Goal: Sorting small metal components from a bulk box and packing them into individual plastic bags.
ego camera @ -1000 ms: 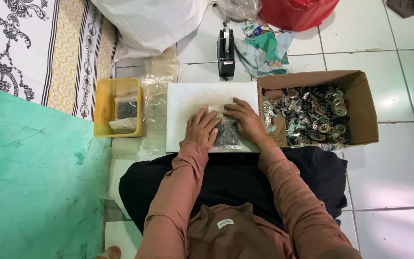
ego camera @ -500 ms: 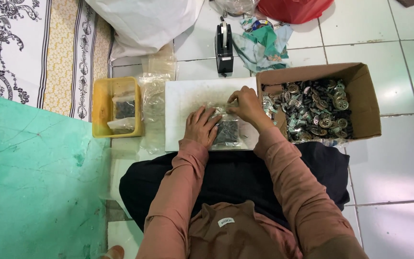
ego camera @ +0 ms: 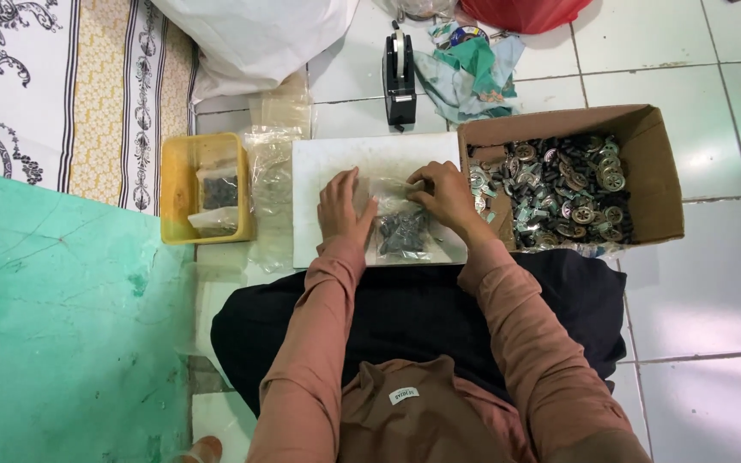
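A small clear plastic bag (ego camera: 400, 227) filled with dark little parts lies on a white board (ego camera: 362, 159) in front of my lap. My left hand (ego camera: 343, 206) rests flat on the bag's left side, fingers spread. My right hand (ego camera: 446, 193) pinches the bag's top edge at its upper right corner. Just to the right of that hand stands an open cardboard box (ego camera: 653, 163) full of several round metal and dark parts (ego camera: 563, 189).
A yellow tray (ego camera: 175, 184) with filled bags sits to the left, beside a pile of empty clear bags (ego camera: 272, 167). A black tape dispenser (ego camera: 399, 77), crumpled green plastic (ego camera: 473, 69), a white sack (ego camera: 259, 39) and a red bag (ego camera: 521, 13) lie beyond the board. Teal mat (ego camera: 53, 326) at left.
My right hand has moved from the middle of the bag up to its top edge. The left hand stays pressed on the bag.
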